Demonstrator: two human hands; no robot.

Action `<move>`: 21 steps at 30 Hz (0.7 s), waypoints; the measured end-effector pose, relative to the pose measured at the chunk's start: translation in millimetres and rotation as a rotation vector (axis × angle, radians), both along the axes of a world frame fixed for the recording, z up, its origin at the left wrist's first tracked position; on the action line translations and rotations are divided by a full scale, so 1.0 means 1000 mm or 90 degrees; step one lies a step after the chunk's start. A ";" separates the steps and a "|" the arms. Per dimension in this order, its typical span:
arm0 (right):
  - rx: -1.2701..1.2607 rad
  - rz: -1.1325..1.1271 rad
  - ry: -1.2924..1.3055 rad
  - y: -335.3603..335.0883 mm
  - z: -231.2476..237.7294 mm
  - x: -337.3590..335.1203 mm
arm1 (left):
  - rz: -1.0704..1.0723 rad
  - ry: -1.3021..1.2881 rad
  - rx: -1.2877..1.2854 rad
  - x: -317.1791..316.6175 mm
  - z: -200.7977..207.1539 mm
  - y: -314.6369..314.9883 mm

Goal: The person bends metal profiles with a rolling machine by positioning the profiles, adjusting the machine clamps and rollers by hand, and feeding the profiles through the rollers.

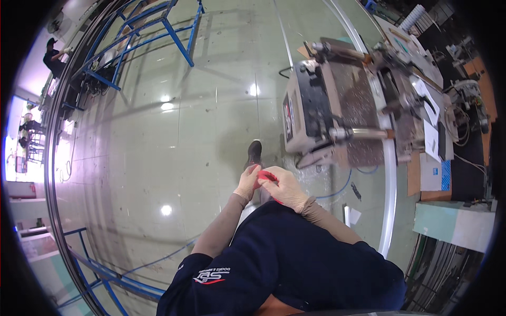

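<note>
My left hand (pixel 246 182) and my right hand (pixel 287 188) meet in front of my body, both in pale knit gloves with red coating on the fingers and palm. The fingers of both are curled in and touch each other. Whether anything small sits between them is hidden. Below them one dark shoe (pixel 254 151) shows on the floor. Nearest on the right stands a grey and brown machine (pixel 311 108) with metal cylinders, blurred. A long silvery profile (pixel 389 195) runs through its right side.
Cluttered workbenches (pixel 453 224) line the right, with papers, cardboard and tools. Blue metal frames (pixel 179 42) stand at upper left, and another blue frame (pixel 110 279) is at lower left. A blue hose (pixel 337 190) lies on the glossy floor (pixel 158 137). A person (pixel 54 58) stands far left.
</note>
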State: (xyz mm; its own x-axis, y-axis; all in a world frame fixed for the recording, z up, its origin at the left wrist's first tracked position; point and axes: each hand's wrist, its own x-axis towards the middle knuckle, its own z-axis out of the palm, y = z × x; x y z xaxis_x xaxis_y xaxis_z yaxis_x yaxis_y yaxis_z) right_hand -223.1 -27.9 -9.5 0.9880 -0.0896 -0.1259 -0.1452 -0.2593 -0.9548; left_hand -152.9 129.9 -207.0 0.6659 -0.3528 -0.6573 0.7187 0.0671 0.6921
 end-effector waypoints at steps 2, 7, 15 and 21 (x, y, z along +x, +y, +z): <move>0.030 0.010 -0.001 -0.002 -0.019 0.068 | -0.001 -0.035 -0.010 0.068 -0.009 0.004; 0.029 0.051 -0.038 -0.035 -0.015 0.253 | 0.081 0.049 0.224 0.233 -0.031 0.083; 0.040 0.041 -0.065 -0.150 0.042 0.502 | 0.029 0.003 0.473 0.338 -0.074 0.241; 0.239 -0.220 0.031 -0.230 -0.013 0.655 | -0.597 -0.370 0.788 0.583 -0.120 0.148</move>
